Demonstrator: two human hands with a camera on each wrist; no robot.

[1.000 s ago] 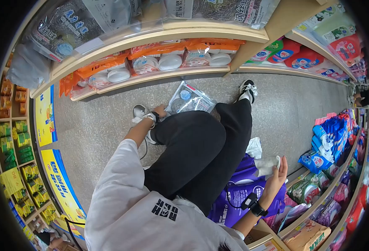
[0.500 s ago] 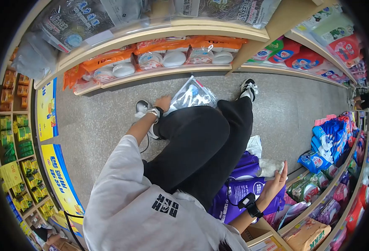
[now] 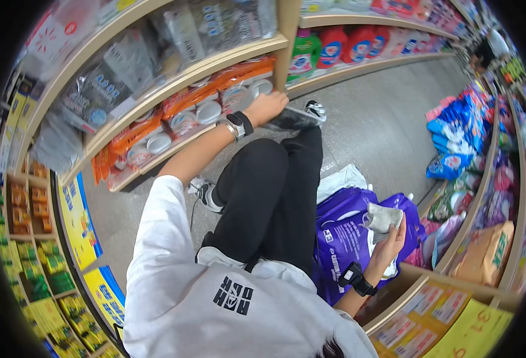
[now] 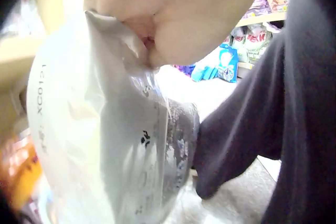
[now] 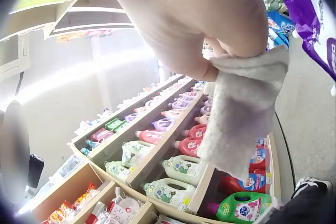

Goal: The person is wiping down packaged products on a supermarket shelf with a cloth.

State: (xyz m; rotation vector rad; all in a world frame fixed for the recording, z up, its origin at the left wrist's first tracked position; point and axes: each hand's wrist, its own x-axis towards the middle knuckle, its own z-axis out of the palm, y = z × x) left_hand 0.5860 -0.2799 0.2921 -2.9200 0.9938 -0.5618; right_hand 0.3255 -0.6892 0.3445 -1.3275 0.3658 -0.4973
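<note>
My left hand (image 3: 266, 106) grips the top edge of a clear plastic bag of steel wool scrubbers (image 3: 296, 119), held in front of the lower shelf and beside my knee. Close up in the left wrist view, the bag (image 4: 105, 124) hangs from the fingers, its pale printed side facing the camera and grey wire mesh showing at its right. On the other side, my right hand (image 3: 392, 243) pinches a grey-white cloth (image 3: 384, 218) over purple plastic bags. The cloth (image 5: 241, 113) droops from thumb and fingers in the right wrist view.
Wooden shelves (image 3: 197, 71) ahead carry more scrubber bags, with orange packs of white bowls (image 3: 209, 112) below. Purple bags (image 3: 346, 232) stand at my right leg. Blue packets (image 3: 454, 137) pile on the floor by the right shelves. Detergent bottles (image 3: 331, 48) line the far shelf.
My left hand has raised the scrubber bag from the floor and brought it up by the shelf. The view has turned. My right hand keeps its hold on the cloth.
</note>
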